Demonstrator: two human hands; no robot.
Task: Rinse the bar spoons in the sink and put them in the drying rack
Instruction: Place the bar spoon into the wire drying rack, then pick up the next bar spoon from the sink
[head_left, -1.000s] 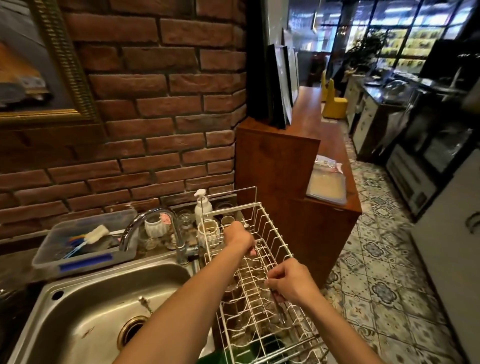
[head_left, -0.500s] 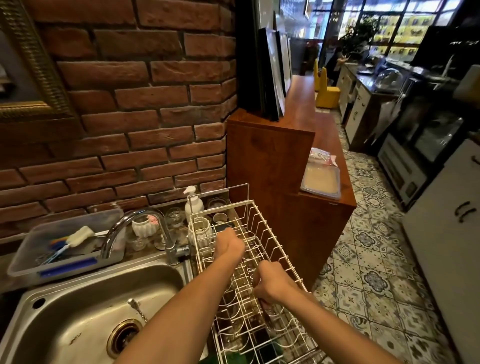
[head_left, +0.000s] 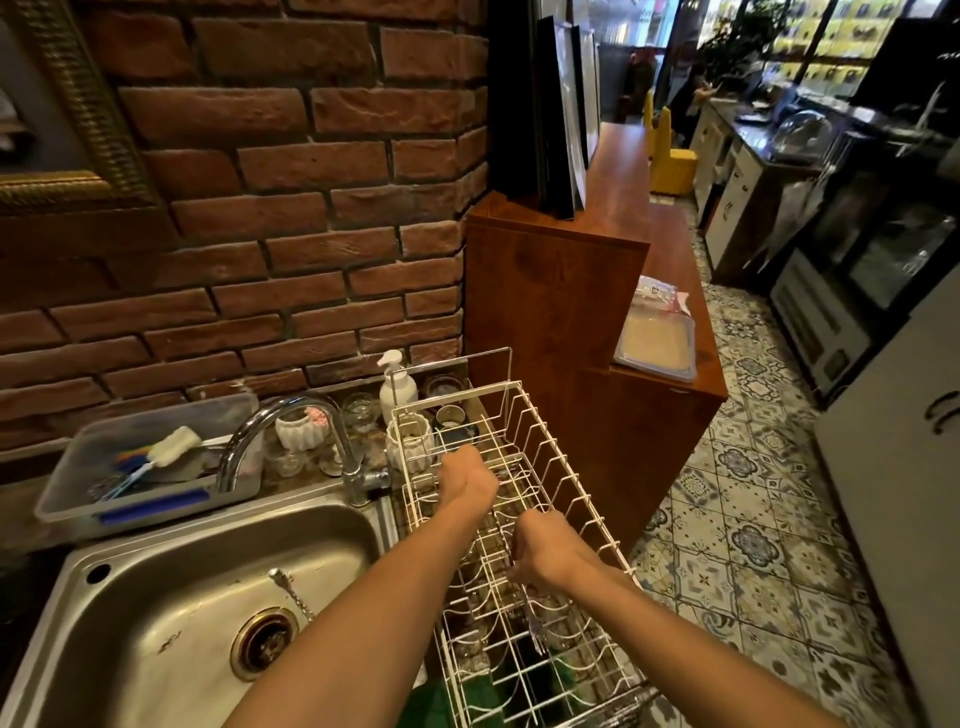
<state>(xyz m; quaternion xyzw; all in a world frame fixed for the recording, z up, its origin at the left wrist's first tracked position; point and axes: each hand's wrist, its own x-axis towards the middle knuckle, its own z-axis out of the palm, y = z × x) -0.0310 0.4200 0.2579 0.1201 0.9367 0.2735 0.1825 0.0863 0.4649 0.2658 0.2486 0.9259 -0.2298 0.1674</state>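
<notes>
A white wire drying rack (head_left: 570, 475) stands right of the steel sink (head_left: 171, 582). Both my hands are inside the rack. My left hand (head_left: 469, 480) is at its far part, fingers curled down among the wires; what they hold is hidden. My right hand (head_left: 545, 553) is nearer me, closed around a thin metal bar spoon (head_left: 535, 631) whose forked end hangs below the fist between the wires. Another bar spoon (head_left: 289, 592) with a twisted handle lies in the sink basin beside the drain.
A curved faucet (head_left: 280, 415) rises behind the sink. A plastic tub (head_left: 145, 499) with brushes sits at the left. A soap pump bottle (head_left: 397, 387), small glasses and a white ribbed cup (head_left: 410, 444) crowd the rack's far end. A wooden counter (head_left: 597, 312) stands right of it, beside tiled floor.
The view has tilted and shifted slightly. Both hands stay in the rack; my right hand has sunk a little lower among the wires, still closed.
</notes>
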